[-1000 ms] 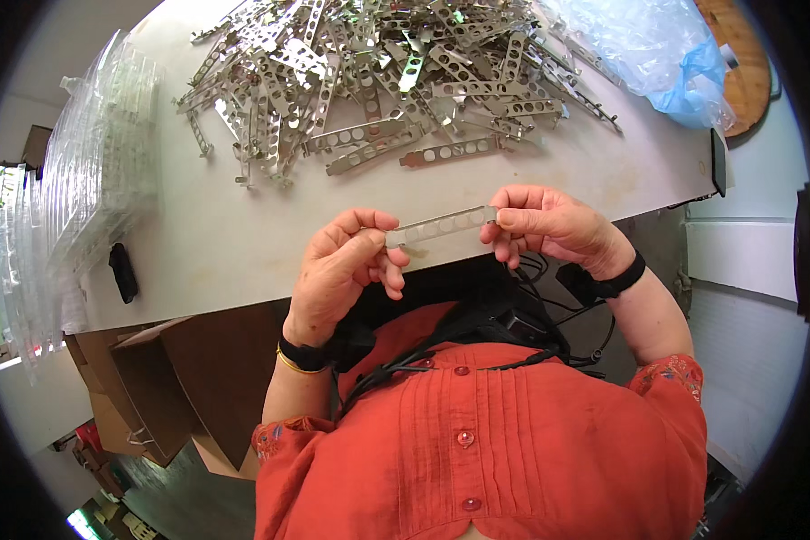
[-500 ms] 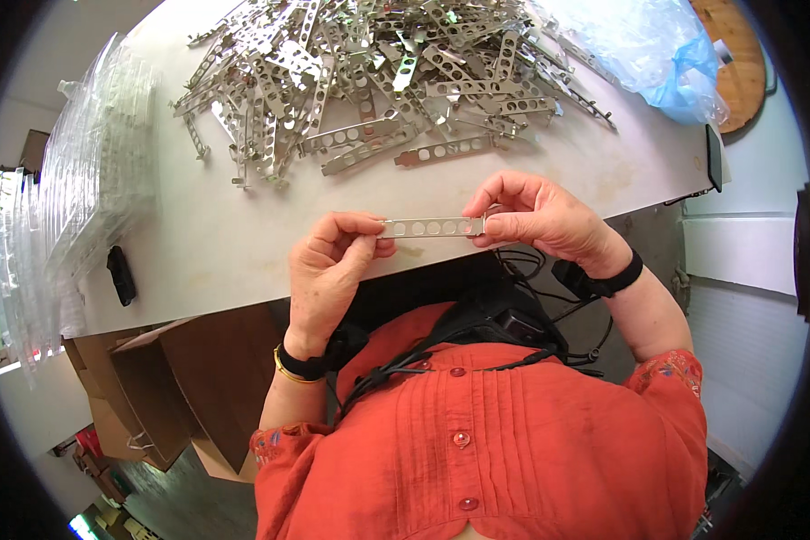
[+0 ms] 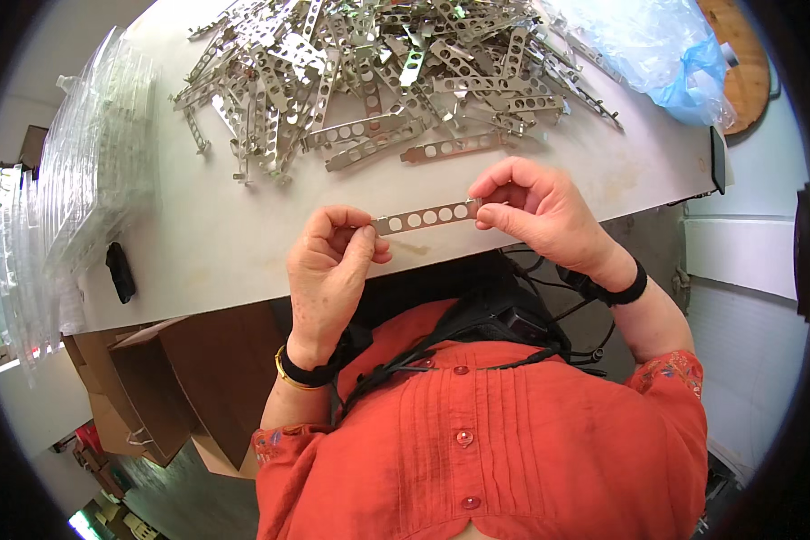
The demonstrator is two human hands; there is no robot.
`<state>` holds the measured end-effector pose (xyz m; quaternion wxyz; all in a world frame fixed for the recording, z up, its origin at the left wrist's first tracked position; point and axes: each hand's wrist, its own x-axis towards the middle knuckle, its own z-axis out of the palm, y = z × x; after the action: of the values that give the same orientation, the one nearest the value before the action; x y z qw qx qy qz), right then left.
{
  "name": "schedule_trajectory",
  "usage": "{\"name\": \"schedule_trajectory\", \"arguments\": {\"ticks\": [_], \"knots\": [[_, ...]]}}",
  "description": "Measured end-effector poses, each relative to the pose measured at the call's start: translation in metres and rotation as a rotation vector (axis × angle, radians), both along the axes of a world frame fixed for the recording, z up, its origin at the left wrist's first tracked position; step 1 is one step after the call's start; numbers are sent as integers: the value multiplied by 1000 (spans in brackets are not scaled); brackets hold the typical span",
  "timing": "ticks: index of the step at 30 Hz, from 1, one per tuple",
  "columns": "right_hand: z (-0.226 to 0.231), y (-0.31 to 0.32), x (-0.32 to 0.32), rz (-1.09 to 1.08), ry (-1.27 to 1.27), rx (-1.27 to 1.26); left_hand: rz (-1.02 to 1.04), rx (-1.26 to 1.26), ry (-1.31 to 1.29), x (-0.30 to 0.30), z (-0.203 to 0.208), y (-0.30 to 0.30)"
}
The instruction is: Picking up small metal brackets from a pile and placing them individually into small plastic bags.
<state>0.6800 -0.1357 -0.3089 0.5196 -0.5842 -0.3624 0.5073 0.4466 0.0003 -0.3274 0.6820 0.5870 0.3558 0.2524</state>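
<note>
A white worktable [image 3: 234, 243] spans the upper and middle view, its near edge running just in front of the person, whose orange-red shirt [image 3: 405, 423], pleated down the front and buttoned, fills the lower middle. On the far half of the tabletop lies a heap of perforated metal brackets [image 3: 369, 90], tangled at many angles, with a few pieces loose along its near side. Brown cardboard boxes [image 3: 220, 378] stand below the table's edge at the left, and a tall stack of clear plastic trays [image 3: 99, 153] rises at the table's left side. At the far right corner sits a crumpled plastic bag [image 3: 639, 45], clear with a light blue part. The right hand [image 3: 540, 211] has its fingers curled and its thumb brought up to them, pinching the right end of a single slotted bracket [image 3: 422, 218]; the left hand [image 3: 326, 261], likewise nearly closed, grips the left end between thumb and forefinger. That bracket, a slim silvery strip with a row of five round holes, is held level or nearly so, slightly higher at its right end, between the person and the heap. Each wrist wears a black band, and a thin gold bracelet [image 3: 283, 371] circles the left one.
</note>
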Motion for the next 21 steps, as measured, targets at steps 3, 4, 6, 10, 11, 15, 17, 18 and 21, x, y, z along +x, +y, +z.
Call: {"name": "schedule_trajectory", "arguments": {"ticks": [3,4,6,10,11,15,17,18,21], "knots": [[-7,1,-2,25,-226,-23,-65,126,220,1,-9,4],[-8,2,-1,56,-392,-7,-60,245,227,2,-9,3],[-7,3,-1,79,-570,8,-48,483,237,7,-10,0],[-3,3,0,27,-626,49,-37,482,211,9,-14,-3],[-2,1,2,7,-640,69,-41,483,211,9,-16,-3],[10,1,21,-187,-763,12,-19,456,186,7,-20,-3],[14,2,31,-257,-890,30,-19,458,185,6,-24,-2],[13,4,35,-271,-910,17,-17,462,191,5,-24,-2],[2,1,45,-273,-960,78,-43,455,202,8,-16,-2]]}}
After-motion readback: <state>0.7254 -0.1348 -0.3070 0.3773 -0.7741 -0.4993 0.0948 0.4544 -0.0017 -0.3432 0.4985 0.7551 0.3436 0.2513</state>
